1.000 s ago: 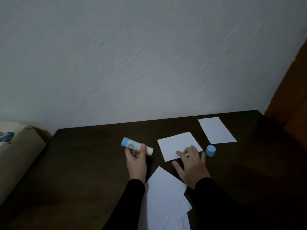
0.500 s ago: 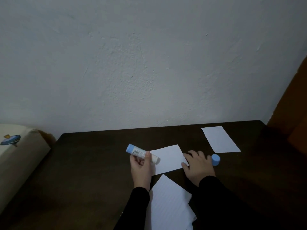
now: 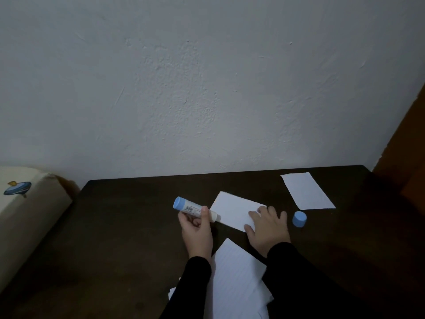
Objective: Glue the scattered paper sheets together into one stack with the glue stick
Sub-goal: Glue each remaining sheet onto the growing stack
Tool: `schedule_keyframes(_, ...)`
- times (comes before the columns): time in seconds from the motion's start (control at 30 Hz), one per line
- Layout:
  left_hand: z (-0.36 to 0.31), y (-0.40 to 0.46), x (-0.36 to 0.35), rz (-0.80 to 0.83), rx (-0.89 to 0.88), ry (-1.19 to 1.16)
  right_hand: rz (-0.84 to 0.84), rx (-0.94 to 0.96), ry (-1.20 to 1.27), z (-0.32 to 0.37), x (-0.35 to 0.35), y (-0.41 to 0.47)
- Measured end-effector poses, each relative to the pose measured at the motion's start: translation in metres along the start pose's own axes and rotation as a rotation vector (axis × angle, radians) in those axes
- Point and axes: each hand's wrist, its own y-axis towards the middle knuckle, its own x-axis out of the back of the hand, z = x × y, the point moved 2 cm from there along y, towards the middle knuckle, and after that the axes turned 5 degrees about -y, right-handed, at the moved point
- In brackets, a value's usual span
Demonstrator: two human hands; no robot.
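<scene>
Head view: left hand [image 3: 196, 233] grips the uncapped glue stick [image 3: 195, 209], its tip now reaching the small sheet [image 3: 234, 210] at nine o'clock; right hand [image 3: 268, 229] flat, pinning it. Gluing can start.

Head view — forward-down, near table [image 3: 128, 226]

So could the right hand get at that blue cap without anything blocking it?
Probably yes. The right hand presses flat on a paper sheet, and the blue cap stands just beside it on bare table, nothing between.
</scene>
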Motion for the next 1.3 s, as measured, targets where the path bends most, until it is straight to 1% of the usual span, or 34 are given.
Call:
schedule_keyframes(0.07,-0.001,0.000,-0.001,0.001,-0.013,0.002,-0.048,-0.019,0.014,0.006,0.004,-0.001)
schedule_keyframes(0.2,-0.004,-0.003,-0.002,0.012,-0.022,-0.008,-0.187,0.046,0.165,0.001,0.006,-0.004)
schedule_keyframes(0.3,-0.005,-0.005,-0.003,0.036,-0.032,0.002,-0.114,-0.005,0.189,-0.009,-0.012,-0.007)
schedule_keyframes(0.33,-0.005,-0.005,-0.003,0.043,-0.032,0.004,-0.119,-0.028,0.203,-0.008,-0.018,-0.009)
schedule_keyframes(0.47,-0.008,-0.009,-0.005,0.085,-0.045,0.024,-0.309,-0.053,0.261,0.002,-0.027,-0.016)
schedule_keyframes(0.57,-0.008,-0.015,-0.007,0.175,-0.051,0.076,-0.406,-0.035,0.317,0.007,-0.027,-0.019)
schedule_keyframes(0.63,-0.009,-0.020,-0.010,0.261,-0.066,0.116,-0.439,-0.016,0.372,0.004,-0.031,-0.017)
schedule_keyframes(0.73,-0.009,-0.022,-0.015,0.384,-0.128,0.260,-0.385,-0.003,0.391,0.002,-0.039,-0.017)
schedule_keyframes(0.87,-0.005,-0.024,-0.018,0.480,-0.230,0.425,-0.331,0.015,0.414,0.003,-0.040,-0.016)
schedule_keyframes(0.9,-0.003,-0.024,-0.019,0.507,-0.249,0.462,-0.332,0.018,0.416,0.003,-0.041,-0.015)
schedule_keyframes(1.0,-0.001,-0.025,-0.020,0.570,-0.301,0.579,-0.406,0.029,0.420,0.002,-0.044,-0.014)
schedule_keyframes(1.1,-0.001,-0.025,-0.021,0.581,-0.350,0.625,-0.447,0.019,0.415,0.003,-0.041,-0.016)
schedule_keyframes(1.17,0.001,-0.025,-0.020,0.577,-0.394,0.647,-0.435,0.017,0.426,0.003,-0.040,-0.015)
schedule_keyframes(1.23,0.002,-0.024,-0.019,0.528,-0.437,0.665,-0.399,0.024,0.437,0.003,-0.041,-0.015)
schedule_keyframes(1.3,0.002,-0.022,-0.017,0.423,-0.429,0.654,-0.384,0.027,0.431,0.003,-0.040,-0.016)
